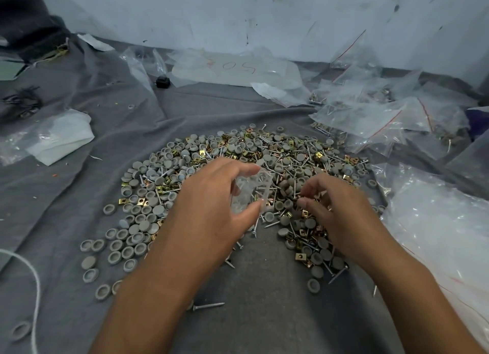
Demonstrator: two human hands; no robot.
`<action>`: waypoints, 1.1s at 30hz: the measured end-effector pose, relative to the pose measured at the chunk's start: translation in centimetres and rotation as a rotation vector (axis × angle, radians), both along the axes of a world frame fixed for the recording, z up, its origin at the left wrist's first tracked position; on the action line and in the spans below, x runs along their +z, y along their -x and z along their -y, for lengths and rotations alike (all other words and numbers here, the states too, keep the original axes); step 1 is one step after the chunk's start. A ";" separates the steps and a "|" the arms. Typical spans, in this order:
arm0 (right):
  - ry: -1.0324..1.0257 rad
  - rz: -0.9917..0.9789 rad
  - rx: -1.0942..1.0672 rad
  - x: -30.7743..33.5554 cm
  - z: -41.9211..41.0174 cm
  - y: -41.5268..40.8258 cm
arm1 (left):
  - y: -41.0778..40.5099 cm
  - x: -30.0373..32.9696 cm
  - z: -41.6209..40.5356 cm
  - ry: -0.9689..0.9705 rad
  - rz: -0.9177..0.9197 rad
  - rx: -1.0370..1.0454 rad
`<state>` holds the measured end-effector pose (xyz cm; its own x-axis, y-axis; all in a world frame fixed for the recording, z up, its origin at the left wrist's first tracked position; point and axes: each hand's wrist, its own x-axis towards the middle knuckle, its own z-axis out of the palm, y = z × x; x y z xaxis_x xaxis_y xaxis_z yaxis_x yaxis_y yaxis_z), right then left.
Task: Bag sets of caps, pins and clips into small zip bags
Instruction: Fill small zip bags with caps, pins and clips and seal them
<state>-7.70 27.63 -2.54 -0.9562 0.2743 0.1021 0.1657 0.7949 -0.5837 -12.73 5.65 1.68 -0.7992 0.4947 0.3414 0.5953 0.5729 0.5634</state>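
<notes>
Nearest, on the grey cloth [264,287]: one loose screw [209,305], lying flat between the forearms. At far left, a white cord [35,279] crossing the cloth.

Mid scene: left hand [211,203] raised over the pile, thumb and forefinger pinching a small clear zip bag [250,192] held open toward the right. Bag contents blurred; cannot tell what is inside. Right hand [336,208] just right of the bag, fingers curled down into the pile; grip on any part cannot be told.

Under and beyond both hands: broad heap of grey caps [137,237], silver pins [288,155] and brass clips [202,152], mixed, caps densest at left.

Right side: stack of clear bags [436,221] near; filled zip bags with red seal lines [383,121] farther back.

Left side: crumpled white plastic [63,136].

Far: small black object [162,81], plastic sheet marked with writing [232,68], then white wall [238,15].
</notes>
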 end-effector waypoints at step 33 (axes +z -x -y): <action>0.562 -0.497 0.115 2.6 2.7 -0.9 | 0.2 -0.1 0.5 -0.285 0.056 0.105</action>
<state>-6.77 24.92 0.09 -0.8597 0.3136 0.4033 -0.2890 0.3524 -0.8901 -12.90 5.14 1.60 -0.8624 0.2990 0.4084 0.5046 0.4443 0.7402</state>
